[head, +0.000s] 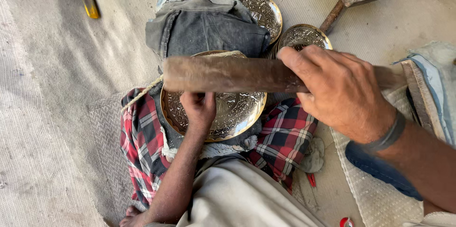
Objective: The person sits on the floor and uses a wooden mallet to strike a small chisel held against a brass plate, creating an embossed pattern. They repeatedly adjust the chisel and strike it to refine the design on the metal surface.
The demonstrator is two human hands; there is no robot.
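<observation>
Under the left hand's [199, 108] pressed-down fingers lies the engraved plate [237, 110]; right hand [339, 91] grips a wooden bar [223, 74].

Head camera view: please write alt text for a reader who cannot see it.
A person's right hand holds a brown wooden bar across an engraved brass plate, on which the left hand presses. The plate rests on red checked cloth under folded grey denim; two more engraved plates lie behind.
</observation>
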